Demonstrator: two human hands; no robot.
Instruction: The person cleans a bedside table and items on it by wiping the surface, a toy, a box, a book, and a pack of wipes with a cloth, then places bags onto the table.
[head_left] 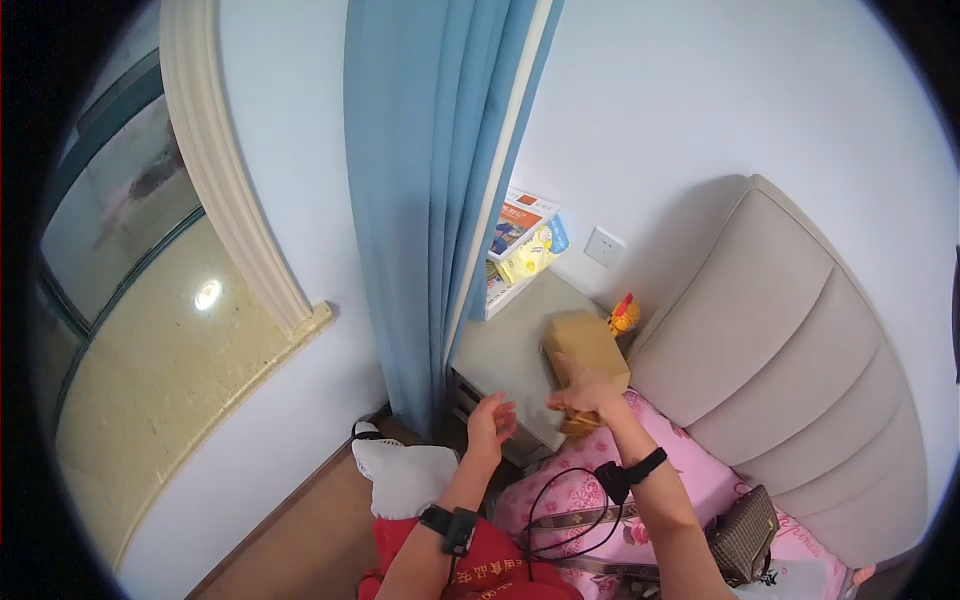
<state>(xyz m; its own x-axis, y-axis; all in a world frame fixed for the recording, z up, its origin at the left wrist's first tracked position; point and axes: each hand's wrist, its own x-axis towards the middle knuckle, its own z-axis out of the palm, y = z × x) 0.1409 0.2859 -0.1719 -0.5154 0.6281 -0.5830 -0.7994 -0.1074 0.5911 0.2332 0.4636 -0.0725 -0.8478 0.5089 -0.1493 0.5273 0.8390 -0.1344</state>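
Note:
My left hand (491, 424) is held above the front of the grey bedside table (497, 362), its fingers apart and nothing in them. My right hand (590, 388) is in front of a tan box-shaped object (583, 338) on the table, one finger reaching toward its side. A small orange-brown object (581, 422) shows just below the right palm and appears to be in that hand; its kind cannot be made out. Both wrists wear black straps, and a black cable (530, 510) loops from the right one.
Books and a yellow packet (525, 262) are stacked at the table's back, beside the blue curtain (425, 180). An orange toy (624, 315) stands behind the box. A padded headboard (760, 330), pink bedding (660, 450) and a brown patterned bag (743, 535) are at right.

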